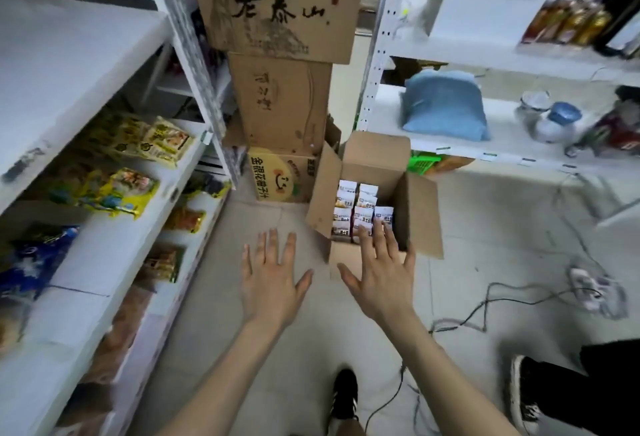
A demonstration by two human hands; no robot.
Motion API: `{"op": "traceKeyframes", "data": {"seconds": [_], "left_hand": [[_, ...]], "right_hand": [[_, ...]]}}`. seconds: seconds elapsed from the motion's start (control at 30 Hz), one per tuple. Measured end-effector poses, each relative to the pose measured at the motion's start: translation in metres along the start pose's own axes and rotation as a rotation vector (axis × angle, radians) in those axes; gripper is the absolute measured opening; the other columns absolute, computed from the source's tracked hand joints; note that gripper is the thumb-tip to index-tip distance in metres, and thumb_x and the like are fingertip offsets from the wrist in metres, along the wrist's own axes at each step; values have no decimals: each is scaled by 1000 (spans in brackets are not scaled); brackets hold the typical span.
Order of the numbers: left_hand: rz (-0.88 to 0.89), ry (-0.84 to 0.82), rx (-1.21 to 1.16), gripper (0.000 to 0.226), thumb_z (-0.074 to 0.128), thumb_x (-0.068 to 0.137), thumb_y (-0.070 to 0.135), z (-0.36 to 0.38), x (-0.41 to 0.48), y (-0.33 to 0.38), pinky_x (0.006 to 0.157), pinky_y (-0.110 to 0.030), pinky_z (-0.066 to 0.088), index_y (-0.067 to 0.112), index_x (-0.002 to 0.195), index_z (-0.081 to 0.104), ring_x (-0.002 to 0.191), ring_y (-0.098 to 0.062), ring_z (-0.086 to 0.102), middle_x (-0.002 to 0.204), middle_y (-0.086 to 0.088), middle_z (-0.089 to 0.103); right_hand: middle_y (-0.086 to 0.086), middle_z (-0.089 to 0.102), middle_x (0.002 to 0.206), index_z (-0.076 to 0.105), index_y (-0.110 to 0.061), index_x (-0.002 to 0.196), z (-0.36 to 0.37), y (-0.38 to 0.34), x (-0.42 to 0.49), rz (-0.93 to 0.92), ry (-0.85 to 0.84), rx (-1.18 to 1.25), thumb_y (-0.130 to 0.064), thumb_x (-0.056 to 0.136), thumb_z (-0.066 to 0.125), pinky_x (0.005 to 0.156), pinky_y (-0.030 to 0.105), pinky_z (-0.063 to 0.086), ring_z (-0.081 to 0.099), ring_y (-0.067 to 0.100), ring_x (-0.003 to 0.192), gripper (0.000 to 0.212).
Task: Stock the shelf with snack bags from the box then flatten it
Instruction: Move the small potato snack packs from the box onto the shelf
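Note:
An open cardboard box [420,214] stands on the floor with its flaps up. Inside it stand several white snack bags [360,207] in rows. My right hand [379,276] hovers over the box's near edge, fingers straight and spread, fingertips reaching above the nearest bags. My left hand [272,278] is spread flat over the floor, left of the box, holding nothing. The white shelf unit [104,262] on the left carries yellow, blue and orange snack packs on its lower levels.
A stack of cardboard boxes [280,89] rises behind the open box. A second white shelf [450,148] on the right holds a blue bag, bowls and bottles. Cables [485,311] trail over the floor at right. Two shoes [344,397] show at the bottom.

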State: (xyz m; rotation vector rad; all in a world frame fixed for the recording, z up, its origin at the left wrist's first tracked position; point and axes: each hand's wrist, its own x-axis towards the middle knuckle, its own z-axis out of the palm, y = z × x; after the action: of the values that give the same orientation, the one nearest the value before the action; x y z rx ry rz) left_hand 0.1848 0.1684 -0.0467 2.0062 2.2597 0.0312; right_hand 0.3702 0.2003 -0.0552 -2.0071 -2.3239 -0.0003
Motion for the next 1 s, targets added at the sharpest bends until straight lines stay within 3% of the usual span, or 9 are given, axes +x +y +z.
{"op": "traceKeyframes", "data": {"seconds": [0.2, 0.27, 0.43, 0.53, 0.6, 0.67, 0.8, 1.0], "left_hand": [[125, -63, 11, 71, 45, 84, 59, 22, 59, 60, 107, -54, 37, 13, 136, 56, 130, -39, 50, 138, -21, 55], [143, -56, 7, 72, 40, 86, 59, 30, 79, 78, 107, -54, 37, 13, 139, 54, 131, -38, 49, 141, -20, 53], [170, -107, 7, 73, 33, 97, 59, 56, 129, 119, 121, -47, 8, 24, 157, 9, 151, -29, 8, 163, -13, 12], [186, -156, 6, 73, 30, 98, 58, 73, 161, 136, 122, -46, 7, 23, 156, 2, 152, -27, 1, 164, -11, 4], [195, -192, -2, 72, 30, 99, 57, 85, 184, 143, 122, -45, 8, 22, 156, 3, 152, -27, 1, 164, -11, 5], [207, -223, 6, 72, 29, 99, 56, 96, 208, 148, 122, -44, 6, 21, 156, 2, 151, -28, 1, 164, -12, 5], [213, -245, -12, 73, 32, 98, 57, 129, 261, 153, 122, -43, 10, 22, 156, 8, 151, -30, 8, 163, -13, 12], [184, -287, -49, 75, 37, 96, 60, 215, 341, 157, 121, -44, 16, 24, 156, 10, 150, -31, 12, 162, -12, 16]], "right_hand": [[16, 46, 148, 53, -13, 139, 19, 62, 33, 127, -64, 4, -64, 85, 36, 106, 57, 21, 46, 32, 135, 76], [16, 48, 147, 54, -13, 138, 26, 80, 47, 154, -91, 1, -64, 84, 36, 106, 56, 20, 48, 32, 133, 77], [16, 54, 141, 58, -13, 134, 51, 121, 89, 209, -139, -7, -64, 83, 33, 107, 57, 23, 52, 33, 129, 76], [15, 56, 140, 58, -12, 134, 68, 140, 117, 234, -164, 3, -63, 83, 35, 103, 58, 39, 54, 32, 127, 76], [15, 52, 144, 53, -13, 139, 83, 151, 136, 262, -180, 10, -63, 86, 42, 105, 58, 38, 50, 31, 132, 74], [13, 41, 153, 41, -15, 148, 98, 159, 155, 289, -208, 20, -63, 89, 47, 112, 57, 27, 39, 30, 141, 76], [8, 10, 165, 10, -19, 157, 132, 175, 196, 305, -313, 60, -64, 95, 30, 119, 52, 6, 9, 25, 151, 78], [8, 7, 165, 7, -20, 157, 216, 191, 255, 346, -388, 108, -64, 96, 28, 119, 51, 8, 7, 25, 151, 78]]}}
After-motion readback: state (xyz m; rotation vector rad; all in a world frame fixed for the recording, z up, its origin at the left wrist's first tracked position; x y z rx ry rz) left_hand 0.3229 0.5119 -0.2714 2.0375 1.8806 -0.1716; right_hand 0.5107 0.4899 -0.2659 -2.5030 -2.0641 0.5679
